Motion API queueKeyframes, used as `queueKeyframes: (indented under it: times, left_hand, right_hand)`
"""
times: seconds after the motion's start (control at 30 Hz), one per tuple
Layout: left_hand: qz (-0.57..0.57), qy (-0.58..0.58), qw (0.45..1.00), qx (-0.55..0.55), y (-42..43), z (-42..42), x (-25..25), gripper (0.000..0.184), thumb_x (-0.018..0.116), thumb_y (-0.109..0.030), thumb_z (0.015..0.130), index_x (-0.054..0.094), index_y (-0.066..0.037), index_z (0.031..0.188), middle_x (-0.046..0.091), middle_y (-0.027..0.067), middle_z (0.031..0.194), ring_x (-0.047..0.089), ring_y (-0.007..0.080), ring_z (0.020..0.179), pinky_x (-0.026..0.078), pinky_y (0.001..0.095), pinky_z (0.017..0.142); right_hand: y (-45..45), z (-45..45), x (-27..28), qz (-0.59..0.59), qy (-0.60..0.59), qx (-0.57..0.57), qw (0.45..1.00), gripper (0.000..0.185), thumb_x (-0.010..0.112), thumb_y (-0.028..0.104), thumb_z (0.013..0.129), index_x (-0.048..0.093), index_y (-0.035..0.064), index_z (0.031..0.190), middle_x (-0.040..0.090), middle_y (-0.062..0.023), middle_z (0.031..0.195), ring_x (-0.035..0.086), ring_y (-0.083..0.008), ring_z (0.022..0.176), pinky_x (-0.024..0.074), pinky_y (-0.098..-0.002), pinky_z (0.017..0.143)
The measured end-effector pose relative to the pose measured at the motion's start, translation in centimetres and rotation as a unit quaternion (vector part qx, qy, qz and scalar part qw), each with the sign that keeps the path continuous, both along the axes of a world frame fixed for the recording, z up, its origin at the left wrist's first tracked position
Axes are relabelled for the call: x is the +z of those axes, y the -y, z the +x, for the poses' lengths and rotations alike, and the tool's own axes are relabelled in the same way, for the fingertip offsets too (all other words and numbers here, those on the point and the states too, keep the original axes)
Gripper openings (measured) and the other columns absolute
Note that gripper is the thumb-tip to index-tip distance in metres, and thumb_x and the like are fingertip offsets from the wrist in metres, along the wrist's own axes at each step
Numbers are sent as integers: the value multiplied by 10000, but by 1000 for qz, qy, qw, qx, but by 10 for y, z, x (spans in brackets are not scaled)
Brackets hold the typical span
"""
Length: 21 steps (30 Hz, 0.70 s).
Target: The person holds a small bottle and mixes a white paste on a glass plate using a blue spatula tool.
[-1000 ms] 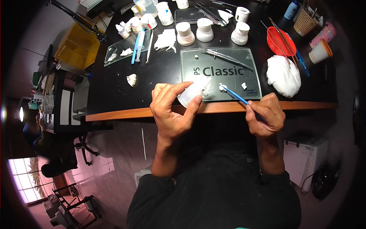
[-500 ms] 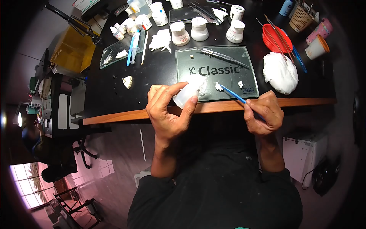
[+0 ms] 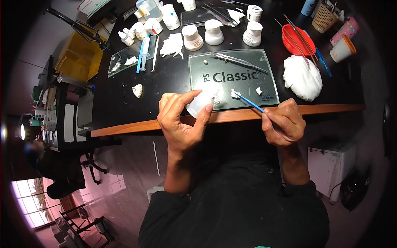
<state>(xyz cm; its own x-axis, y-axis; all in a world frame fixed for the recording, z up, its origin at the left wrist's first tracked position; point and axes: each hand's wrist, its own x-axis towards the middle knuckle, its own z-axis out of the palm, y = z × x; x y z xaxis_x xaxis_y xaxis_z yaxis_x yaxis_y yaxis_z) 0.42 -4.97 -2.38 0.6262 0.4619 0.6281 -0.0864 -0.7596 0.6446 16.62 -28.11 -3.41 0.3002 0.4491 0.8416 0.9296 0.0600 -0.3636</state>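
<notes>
My left hand point(image 3: 182, 120) grips a translucent white bottle point(image 3: 197, 106) between thumb and fingers, tilted over the near left edge of a glass plate point(image 3: 248, 60). White material point(image 3: 216, 97) lies on the glass beside the bottle's mouth. A thin blue tool point(image 3: 251, 103) is pinched in my right hand point(image 3: 284, 123), and its tip touches a small white heap point(image 3: 235, 94) on the plate. Another white lump point(image 3: 259, 91) sits further right. Metal tweezers point(image 3: 240, 60) and a tiny pale piece point(image 3: 205, 62) rest on the plate's far part.
White jars point(image 3: 214, 33) stand behind the plate. To the right are a white cloth bundle point(image 3: 302, 78), a red bowl point(image 3: 295, 46) and a cup point(image 3: 343, 50). A smaller glass slab point(image 3: 120, 56) and a dental model piece point(image 3: 137, 90) lie left. A person sits far left.
The view has shifted slightly, so the tabletop things appear further left and a little higher. Both hands keep their holds, and the blue tool's tip stays at the white heap.
</notes>
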Motion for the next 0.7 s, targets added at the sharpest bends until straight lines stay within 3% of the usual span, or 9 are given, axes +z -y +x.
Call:
queueKeyframes:
  times: [0.23, 0.33, 0.47, 0.57, 0.7]
  left_hand:
    - [1, -5, 1000, 1, -1, 0, -2, 334, 901, -135, 859, 827, 28, 1140, 709, 81, 911, 594, 203, 917, 490, 328, 839]
    - [8, -10, 1000, 2, -1, 0, -1, 333, 901, -135, 857, 827, 28, 1138, 709, 82, 913, 596, 204, 917, 490, 327, 840]
    - [10, -6, 1000, 0, -1, 1, -2, 332, 902, -134, 852, 829, 27, 1133, 706, 82, 911, 594, 204, 908, 487, 325, 834]
    - [4, 8, 1000, 10, 1, 3, -2, 367, 960, -155, 761, 833, -29, 1082, 681, 69, 834, 583, 250, 827, 457, 373, 820]
    - [12, -12, 1000, 0, 0, 0, -1, 326, 900, -128, 844, 829, 25, 1123, 696, 77, 899, 586, 201, 898, 481, 325, 824]
  right_hand:
    - [0, 1, -1, -1, 1, -6, 1000, 196, 849, -90, 773, 778, 21, 918, 756, -46, 843, 616, -209, 690, 486, -330, 607]
    - [-2, 1, -3, 12, -6, 5, 1000, 196, 831, -105, 807, 803, 2, 968, 656, -37, 754, 545, -199, 679, 423, -331, 606]
    - [-1, 2, -2, 17, -5, -2, 1000, 196, 840, -97, 799, 797, 9, 958, 688, -41, 784, 568, -203, 679, 444, -330, 605]
    - [1, 2, -1, 12, -8, -2, 1000, 193, 856, -83, 783, 789, 20, 932, 743, -47, 836, 610, -212, 684, 481, -330, 600]
    - [0, 1, -2, 4, -8, 16, 1000, 191, 862, -74, 790, 797, 22, 941, 742, -45, 836, 609, -212, 684, 479, -330, 597]
